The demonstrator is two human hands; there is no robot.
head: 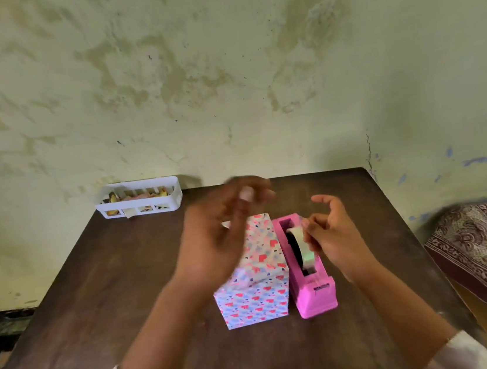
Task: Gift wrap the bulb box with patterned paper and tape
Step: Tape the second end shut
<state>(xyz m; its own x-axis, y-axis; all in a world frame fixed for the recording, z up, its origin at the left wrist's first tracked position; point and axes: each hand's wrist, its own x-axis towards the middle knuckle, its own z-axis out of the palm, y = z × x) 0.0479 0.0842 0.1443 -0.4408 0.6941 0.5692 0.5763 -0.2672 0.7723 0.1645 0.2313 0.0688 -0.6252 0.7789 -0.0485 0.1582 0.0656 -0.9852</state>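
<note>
Bulb box [256, 274], already covered in heart-patterned paper, lies on the dark wooden table [111, 292] with its long axis running away from the person; near end face looks folded shut, far end hidden behind the left hand. Pink tape dispenser [306, 271] sits touching or just beside the box's right flank, parallel to it, cutter at the near end. Right hand [331, 235] is at the dispenser, right of the box, fingers curled against the tape roll [301, 249]; whether it pinches a free tape end cannot be told. Left hand [226, 232] hovers over the far half of the box, motion-blurred, fingers loosely spread, seemingly holding nothing and not clearly touching the paper. Judgement: tape must travel leftward from the roll to the box, so the right hand is the nearer one for tape, the left for steadying the box. White basket [139, 198] stands beyond the box, at the table's far left corner.
</note>
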